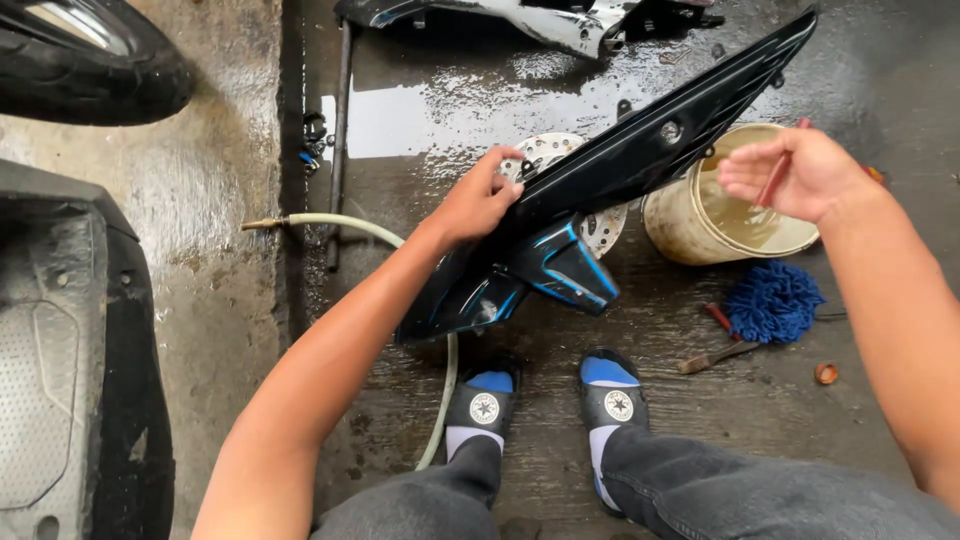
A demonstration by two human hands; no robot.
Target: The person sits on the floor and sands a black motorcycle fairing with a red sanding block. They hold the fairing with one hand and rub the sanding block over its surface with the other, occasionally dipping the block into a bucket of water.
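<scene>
My left hand (478,198) grips the upper edge of a long glossy black motorcycle side panel (640,150) with blue trim, held slanted above the wet floor. My right hand (790,172) hovers over a beige bucket (690,225) of murky water, and a thin red handle runs through its curled fingers. Behind the panel a perforated metal brake disc (605,228) lies flat on the ground. My two feet in black and blue slippers (545,400) stand just below the panel.
A pale hose (350,224) with a brass nozzle curves across the wet concrete. A blue mop head (772,300), a tool with a red handle and a small cap lie at the right. A scooter footboard (60,370) and tyre (90,60) fill the left; another panel (540,20) lies at the top.
</scene>
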